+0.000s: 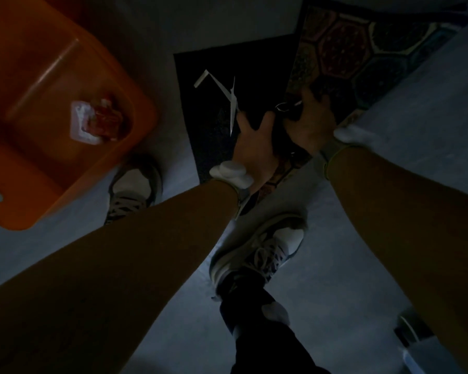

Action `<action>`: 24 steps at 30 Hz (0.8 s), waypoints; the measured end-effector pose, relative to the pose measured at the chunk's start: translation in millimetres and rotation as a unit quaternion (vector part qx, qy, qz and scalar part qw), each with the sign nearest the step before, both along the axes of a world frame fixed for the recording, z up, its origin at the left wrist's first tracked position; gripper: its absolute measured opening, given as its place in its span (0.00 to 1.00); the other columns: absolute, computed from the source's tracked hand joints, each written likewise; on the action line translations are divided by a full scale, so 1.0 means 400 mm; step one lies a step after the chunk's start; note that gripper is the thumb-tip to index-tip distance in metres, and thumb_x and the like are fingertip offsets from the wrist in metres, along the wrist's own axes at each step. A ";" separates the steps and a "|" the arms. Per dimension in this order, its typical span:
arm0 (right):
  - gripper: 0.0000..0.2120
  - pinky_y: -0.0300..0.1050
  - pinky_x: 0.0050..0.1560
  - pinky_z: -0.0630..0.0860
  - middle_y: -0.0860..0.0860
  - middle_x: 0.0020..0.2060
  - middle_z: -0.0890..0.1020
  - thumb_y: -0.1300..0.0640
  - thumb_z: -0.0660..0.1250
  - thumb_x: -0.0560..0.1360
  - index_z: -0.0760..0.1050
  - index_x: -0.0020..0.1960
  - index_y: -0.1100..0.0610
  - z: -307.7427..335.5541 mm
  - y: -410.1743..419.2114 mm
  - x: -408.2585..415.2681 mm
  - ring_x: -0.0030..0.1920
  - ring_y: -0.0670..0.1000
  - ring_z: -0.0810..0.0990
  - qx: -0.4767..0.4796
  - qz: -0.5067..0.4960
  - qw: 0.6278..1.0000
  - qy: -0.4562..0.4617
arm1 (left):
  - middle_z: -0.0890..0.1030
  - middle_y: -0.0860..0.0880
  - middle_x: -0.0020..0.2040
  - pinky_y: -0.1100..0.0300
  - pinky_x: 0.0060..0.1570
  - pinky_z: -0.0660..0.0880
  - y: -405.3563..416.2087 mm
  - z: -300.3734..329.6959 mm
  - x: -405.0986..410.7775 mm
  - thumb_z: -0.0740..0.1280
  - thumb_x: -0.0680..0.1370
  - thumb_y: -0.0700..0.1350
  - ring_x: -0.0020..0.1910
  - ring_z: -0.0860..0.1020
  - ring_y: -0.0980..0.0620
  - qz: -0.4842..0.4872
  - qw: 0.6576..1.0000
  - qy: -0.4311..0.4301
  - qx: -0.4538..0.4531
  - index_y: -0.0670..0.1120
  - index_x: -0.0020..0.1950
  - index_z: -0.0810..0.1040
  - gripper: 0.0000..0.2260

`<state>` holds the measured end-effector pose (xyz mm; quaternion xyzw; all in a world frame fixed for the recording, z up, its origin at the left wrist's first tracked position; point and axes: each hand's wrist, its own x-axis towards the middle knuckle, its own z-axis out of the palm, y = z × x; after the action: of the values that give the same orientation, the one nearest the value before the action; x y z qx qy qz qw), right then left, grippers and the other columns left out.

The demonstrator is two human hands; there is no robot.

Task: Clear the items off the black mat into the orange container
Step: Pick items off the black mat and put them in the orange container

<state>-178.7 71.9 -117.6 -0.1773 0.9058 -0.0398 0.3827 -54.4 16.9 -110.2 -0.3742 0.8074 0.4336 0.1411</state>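
The scene is dim. The black mat [216, 76] lies on the floor ahead of me. On it rests a thin white folding item [229, 95] with long narrow arms. My left hand [254, 147] and my right hand [312, 122] both grip a dark object [281, 130] at the mat's near right corner; a small metal ring [281, 107] shows at its top. What the dark object is I cannot make out. The orange container [38, 147] stands to the left, holding a red and white packet [97, 122].
A patterned rug with hexagons [362, 55] overlaps the mat's right side. My two shoes [133, 187] [268, 249] stand on the grey floor near the mat. A dark and white object [414, 336] sits at the lower right.
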 end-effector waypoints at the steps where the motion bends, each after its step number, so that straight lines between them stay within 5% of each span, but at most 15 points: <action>1: 0.29 0.56 0.69 0.71 0.60 0.72 0.68 0.51 0.67 0.77 0.64 0.76 0.53 -0.001 0.003 0.001 0.70 0.62 0.70 0.000 -0.007 1.000 -0.011 | 0.59 0.36 0.75 0.48 0.60 0.79 -0.009 0.001 -0.005 0.67 0.80 0.48 0.64 0.73 0.33 -0.009 1.000 -0.006 -0.017 0.48 0.75 0.68 0.24; 9: 0.24 0.50 0.60 0.77 0.59 0.66 0.73 0.51 0.68 0.73 0.71 0.68 0.54 0.045 0.041 0.051 0.62 0.59 0.74 -0.090 -0.092 0.991 0.025 | 0.63 0.37 0.74 0.47 0.54 0.79 -0.071 -0.011 -0.023 0.65 0.82 0.46 0.61 0.76 0.33 -0.135 0.988 -0.049 -0.053 0.45 0.79 0.62 0.26; 16: 0.21 0.52 0.60 0.76 0.60 0.62 0.75 0.54 0.68 0.72 0.75 0.64 0.58 0.187 0.005 0.125 0.59 0.60 0.77 -0.155 -0.093 0.982 0.047 | 0.68 0.40 0.69 0.51 0.53 0.79 -0.112 0.093 0.095 0.73 0.74 0.45 0.60 0.77 0.38 -0.022 0.999 0.003 0.024 0.43 0.76 0.64 0.33; 20: 0.17 0.47 0.57 0.76 0.58 0.58 0.77 0.55 0.68 0.73 0.75 0.61 0.58 0.299 -0.106 0.212 0.58 0.58 0.78 -0.198 -0.114 0.974 0.007 | 0.73 0.40 0.61 0.65 0.46 0.67 -0.193 0.219 0.198 0.74 0.69 0.46 0.54 0.75 0.46 0.036 0.999 0.035 -0.009 0.40 0.69 0.71 0.30; 24: 0.17 0.50 0.58 0.77 0.55 0.57 0.79 0.53 0.69 0.73 0.75 0.60 0.56 0.400 -0.240 0.324 0.58 0.56 0.79 -0.206 -0.109 0.970 -0.063 | 0.74 0.39 0.60 0.53 0.49 0.76 -0.291 0.320 0.293 0.74 0.73 0.42 0.55 0.77 0.41 0.084 0.995 0.058 0.011 0.38 0.70 0.69 0.28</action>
<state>-49.0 -24.0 42.4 -0.1493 0.8658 -0.2786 0.3878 62.8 -99.4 17.7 -0.4133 0.7750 0.4741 0.0614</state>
